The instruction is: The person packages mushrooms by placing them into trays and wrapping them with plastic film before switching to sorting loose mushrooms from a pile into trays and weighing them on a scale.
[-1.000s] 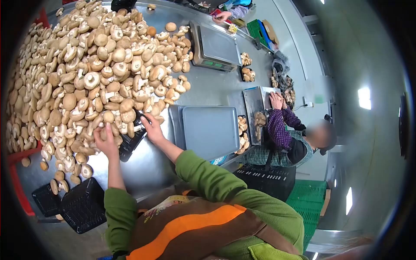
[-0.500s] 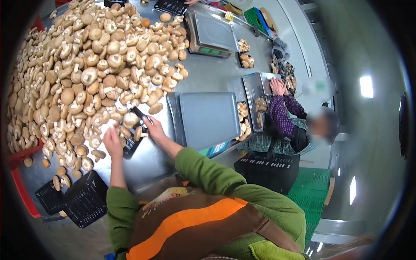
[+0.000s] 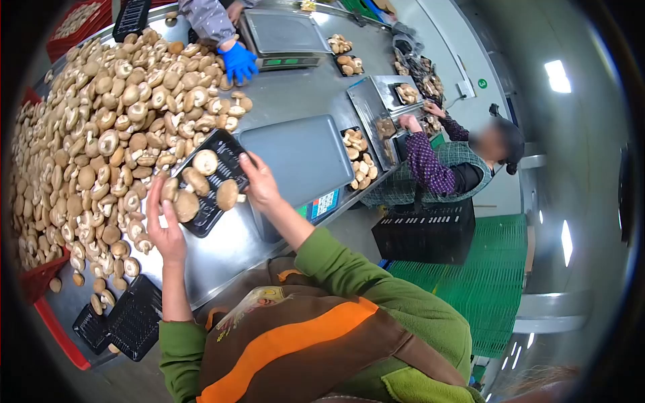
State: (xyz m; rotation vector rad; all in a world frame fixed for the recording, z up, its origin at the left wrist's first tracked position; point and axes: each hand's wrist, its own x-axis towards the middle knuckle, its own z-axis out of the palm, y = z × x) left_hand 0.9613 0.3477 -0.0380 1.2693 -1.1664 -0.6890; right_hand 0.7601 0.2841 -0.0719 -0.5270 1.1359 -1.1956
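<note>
A black plastic tray is tilted in front of me, with several brown-capped mushrooms in it. My right hand grips its right edge, thumb over the rim. On the tray's left side, my left hand has its fingers and thumb around a mushroom at the tray's edge. Part of that grip is hidden. Just beyond the tray is a big heap of loose mushrooms on the metal table.
A grey-topped scale stands right of the tray, another scale farther back. Empty black trays lie at lower left. Filled trays line the right side. A co-worker's blue-gloved hand reaches in; another person works at right.
The black tray has come up off the table area toward me, more mushrooms showing in it. A blue-gloved hand has appeared at the back. The person at right has parted their hands.
</note>
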